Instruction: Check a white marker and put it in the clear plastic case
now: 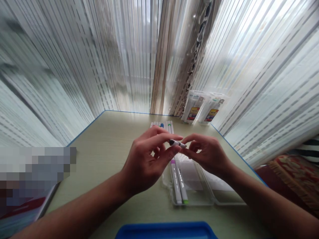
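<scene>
Between my two hands is a white marker (177, 144) with a dark end, lying nearly level above the table. My left hand (147, 159) pinches its dark end between thumb and fingers. At the other end, the fingertips of my right hand (208, 151) are closed on it. Under the hands lies an open clear plastic case (211, 203). Two grey-white markers, one purple-banded (175, 182) and one green-ended (183, 186), rest along its left side. Behind my left hand a row of several markers (161, 125) is partly hidden.
Two clear packs (191, 109) with coloured labels stand upright at the back right of the pale green table (99, 146). A blue tray (164, 227) lies at the front edge. A blurred-out item (30, 199) occupies the left. Striped curtains (134, 59) hang behind.
</scene>
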